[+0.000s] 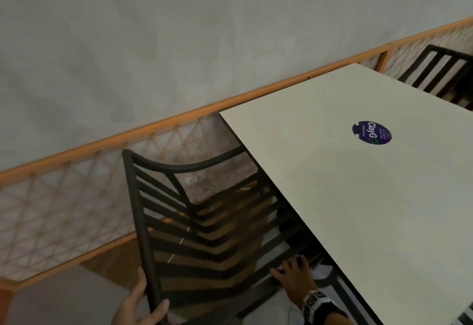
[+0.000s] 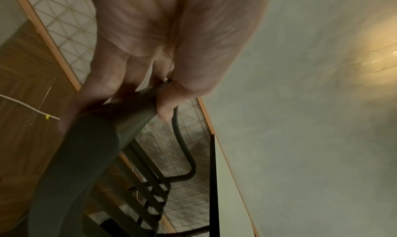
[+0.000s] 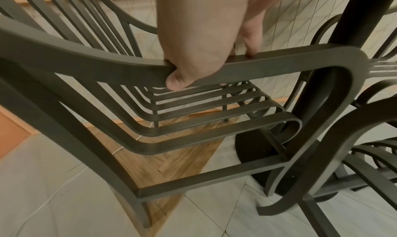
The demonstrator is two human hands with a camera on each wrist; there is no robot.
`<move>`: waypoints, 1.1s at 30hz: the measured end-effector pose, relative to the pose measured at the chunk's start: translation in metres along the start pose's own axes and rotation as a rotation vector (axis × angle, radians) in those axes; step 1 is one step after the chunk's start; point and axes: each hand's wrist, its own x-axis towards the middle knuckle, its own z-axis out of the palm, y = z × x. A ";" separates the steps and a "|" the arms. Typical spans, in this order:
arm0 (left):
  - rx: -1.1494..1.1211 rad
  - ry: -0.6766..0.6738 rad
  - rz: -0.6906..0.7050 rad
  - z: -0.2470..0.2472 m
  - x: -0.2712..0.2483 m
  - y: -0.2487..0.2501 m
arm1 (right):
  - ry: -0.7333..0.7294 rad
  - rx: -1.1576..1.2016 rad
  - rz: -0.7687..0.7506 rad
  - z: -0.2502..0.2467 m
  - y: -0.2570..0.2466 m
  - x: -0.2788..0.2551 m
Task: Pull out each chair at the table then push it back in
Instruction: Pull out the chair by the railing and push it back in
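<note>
Right now I have both hands on the black slatted chair (image 1: 204, 222), which sits beside the table (image 1: 358, 196) with its seat front tucked under the tabletop edge. My left hand (image 1: 139, 304) clamps the top rail of the backrest; the left wrist view shows fingers (image 2: 101, 91) and thumb wrapped round that rail. My right hand (image 1: 294, 277) grips the armrest on the table side, thumb (image 3: 178, 81) curled under the bar and fingers over it. A round purple sticker (image 1: 371, 132) lies on the tabletop. Another chair (image 1: 442, 73) stands at the table's far end. Behind runs a wood-framed lattice rail (image 1: 76, 196) against a grey wall.
</note>
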 end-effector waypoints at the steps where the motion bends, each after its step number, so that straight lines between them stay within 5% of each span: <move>1: 0.015 0.017 -0.060 0.014 -0.006 0.001 | 0.010 -0.012 -0.011 -0.004 -0.001 -0.001; 4: 0.101 -0.040 -0.085 0.020 -0.014 0.001 | -0.067 0.034 -0.002 -0.012 0.001 -0.010; 6: 0.152 -0.042 -0.088 0.021 -0.020 0.000 | -0.352 -0.071 -0.023 -0.028 -0.001 -0.025; 13: -0.051 0.034 -0.162 0.042 -0.027 0.026 | -0.259 -0.075 -0.039 -0.029 0.003 -0.018; 25: -0.009 -0.105 -0.116 0.040 -0.048 0.026 | -0.274 -0.077 -0.008 -0.026 0.005 -0.022; 33: 0.014 -0.022 -0.101 0.044 -0.052 0.020 | -0.211 -0.099 0.002 -0.009 0.006 -0.020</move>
